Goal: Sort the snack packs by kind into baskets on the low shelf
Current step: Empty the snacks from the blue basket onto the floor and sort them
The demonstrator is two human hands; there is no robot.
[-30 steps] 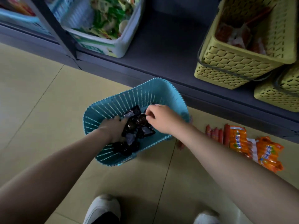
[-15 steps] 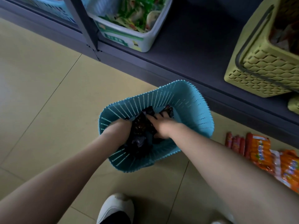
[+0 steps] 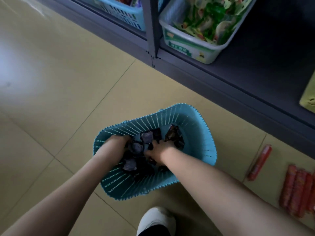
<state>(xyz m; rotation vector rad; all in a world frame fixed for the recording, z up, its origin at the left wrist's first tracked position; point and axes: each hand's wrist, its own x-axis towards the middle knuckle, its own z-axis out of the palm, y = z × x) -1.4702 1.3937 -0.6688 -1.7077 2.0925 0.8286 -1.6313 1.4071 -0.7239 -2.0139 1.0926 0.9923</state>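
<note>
A teal slotted basket (image 3: pixel 197 126) stands on the tiled floor in front of the low shelf. Inside it lies a heap of small dark snack packs (image 3: pixel 146 138). Both hands are sunk into the heap. My left hand (image 3: pixel 117 143) is at the basket's left side, its fingers curled down among the packs. On the right side my right hand (image 3: pixel 160 150) has its fingers buried in the dark packs too. How much each hand grips is hidden by the packs.
Red sausage sticks (image 3: pixel 296 191) lie on the floor at the right. On the grey shelf (image 3: pixel 255 65) stand a white tub of green packs (image 3: pixel 187 48), a blue basket (image 3: pixel 122 12) and the corner of a yellow basket (image 3: pixel 308 97). My white shoe (image 3: pixel 156 220) is below.
Both hands have pushed deeper into the dark packs in the teal basket. The view has swung left, so the yellow baskets and orange packs have slid out at the right.
</note>
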